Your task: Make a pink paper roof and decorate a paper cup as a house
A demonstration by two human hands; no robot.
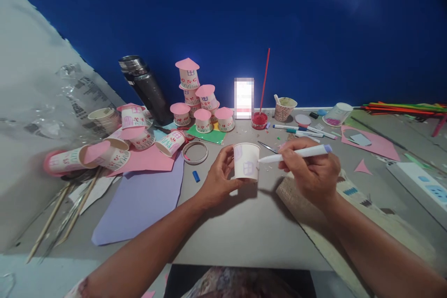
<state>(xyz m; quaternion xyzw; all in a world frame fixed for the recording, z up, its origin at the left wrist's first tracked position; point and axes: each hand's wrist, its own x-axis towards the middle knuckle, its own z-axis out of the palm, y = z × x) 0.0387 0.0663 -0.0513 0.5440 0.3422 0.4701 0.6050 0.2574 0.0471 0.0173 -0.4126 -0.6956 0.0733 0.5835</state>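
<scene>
A white paper cup (240, 160) with a purple window and another purple shape drawn on it is held upright in my left hand (220, 172), fingers wrapped around its left side and base. My right hand (312, 170) grips a white marker (300, 152) with a purple end. The marker's tip points left and is at the cup's right side; whether it touches the cup I cannot tell. Beyond the cup stand several decorated cups (204, 120) with pink cone roofs, some stacked into a tower (189, 78).
Left lie more decorated cups (110, 154), purple paper (143, 209), wooden sticks (49, 221) and a dark flask (145, 88). A tape roll (194, 153) and blue cap (196, 176) lie near my left hand. Behind are markers (296, 129) and a lit phone (244, 98); a power strip (424, 186) sits right.
</scene>
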